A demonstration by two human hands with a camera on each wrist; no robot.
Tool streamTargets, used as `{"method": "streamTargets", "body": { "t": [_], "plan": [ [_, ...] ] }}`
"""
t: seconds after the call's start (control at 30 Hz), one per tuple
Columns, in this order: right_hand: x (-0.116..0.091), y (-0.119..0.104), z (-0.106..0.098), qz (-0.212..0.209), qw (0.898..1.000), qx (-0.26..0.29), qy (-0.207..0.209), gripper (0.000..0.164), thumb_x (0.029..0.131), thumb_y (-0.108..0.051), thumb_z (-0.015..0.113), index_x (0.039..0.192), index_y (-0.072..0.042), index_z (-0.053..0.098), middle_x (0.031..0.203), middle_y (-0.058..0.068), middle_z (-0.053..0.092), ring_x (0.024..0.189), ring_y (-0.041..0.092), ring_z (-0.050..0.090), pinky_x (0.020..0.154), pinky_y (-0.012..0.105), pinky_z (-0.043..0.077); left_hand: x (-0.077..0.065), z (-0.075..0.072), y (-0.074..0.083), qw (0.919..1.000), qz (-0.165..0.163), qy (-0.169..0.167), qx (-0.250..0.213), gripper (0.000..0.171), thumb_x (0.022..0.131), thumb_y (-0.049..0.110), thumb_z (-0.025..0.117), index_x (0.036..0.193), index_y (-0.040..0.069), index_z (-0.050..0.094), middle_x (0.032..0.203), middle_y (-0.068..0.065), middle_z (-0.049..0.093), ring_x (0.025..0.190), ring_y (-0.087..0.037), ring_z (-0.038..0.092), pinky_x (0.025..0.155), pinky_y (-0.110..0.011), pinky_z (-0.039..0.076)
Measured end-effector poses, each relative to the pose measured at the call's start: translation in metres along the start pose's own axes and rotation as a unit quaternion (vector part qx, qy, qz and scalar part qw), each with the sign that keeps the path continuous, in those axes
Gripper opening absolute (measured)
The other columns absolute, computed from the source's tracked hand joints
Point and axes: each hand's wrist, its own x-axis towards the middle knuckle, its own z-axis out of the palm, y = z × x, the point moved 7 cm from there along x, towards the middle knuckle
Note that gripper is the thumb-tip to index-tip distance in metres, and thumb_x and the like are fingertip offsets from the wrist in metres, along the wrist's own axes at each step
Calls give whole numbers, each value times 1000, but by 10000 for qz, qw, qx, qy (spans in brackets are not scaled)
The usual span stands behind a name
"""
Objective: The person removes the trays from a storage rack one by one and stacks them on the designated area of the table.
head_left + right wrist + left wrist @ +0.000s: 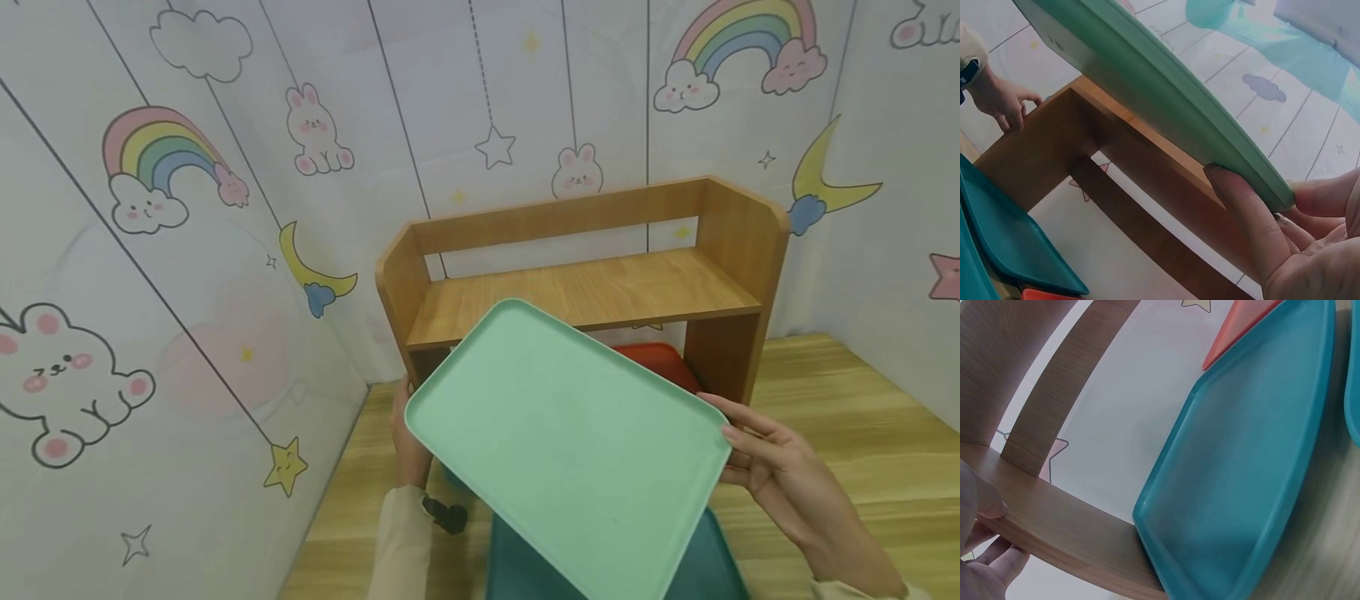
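Observation:
My right hand (795, 483) pinches one corner of a light green tray (570, 442), thumb on one face and fingers on the other, as the right wrist view shows. The tray is held up and tilted in front of a small wooden desk shelf (585, 292), covering part of its lower opening. My left hand (988, 569) grips the edge of the shelf's left side panel (1079, 540), with the thumb and fingers on opposite faces. Inside the shelf a teal tray (1235, 450) leans beside that panel, and a red tray (660, 358) shows behind the green one.
Another teal tray (517, 558) lies on the wood-grain table (862, 467) below the green tray. A further teal edge (1352, 400) appears at the right of the left wrist view. Fabric walls (202, 275) printed with rabbits and rainbows stand close around the table.

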Motion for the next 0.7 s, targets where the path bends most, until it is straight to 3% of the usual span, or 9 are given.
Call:
{"method": "streamTargets", "body": {
  "t": [0.13, 0.3, 0.4, 0.7],
  "plan": [
    [-2, 0, -2, 6, 10000, 48, -41, 52, 101, 6, 12, 145, -3, 38, 135, 11, 57, 115, 25, 62, 89, 41, 55, 0, -1, 2, 9999, 48, 47, 81, 42, 93, 2, 50, 135, 2, 47, 131, -23, 54, 119, -42, 52, 99, -58, 44],
    [-5, 1, -8, 43, 10000, -1, -4, 52, 101, 5, 11, 145, -4, 39, 136, 10, 57, 115, 24, 62, 90, 39, 55, 1, 2, -2, 9991, -314, -162, 240, 47, 93, 1, 48, 139, 7, 43, 130, -21, 53, 112, -39, 55, 96, -54, 47],
    [-8, 2, -12, 93, 9999, -92, 69, 52, 102, 5, 12, 145, -5, 39, 135, 9, 58, 113, 24, 63, 90, 38, 55, 1, 2, -4, 9988, -364, -232, 219, 51, 91, -6, 48, 140, 8, 42, 129, -20, 53, 110, -39, 56, 93, -53, 50],
    [-15, 3, -19, 162, 9994, -208, 223, 51, 102, 4, 13, 144, -5, 40, 136, 6, 57, 113, 21, 63, 89, 34, 56, 6, 5, -21, 9989, 82, 17, 469, 57, 84, -9, 54, 136, 10, 46, 121, -20, 57, 102, -38, 62, 83, -50, 56]
  ]
}}
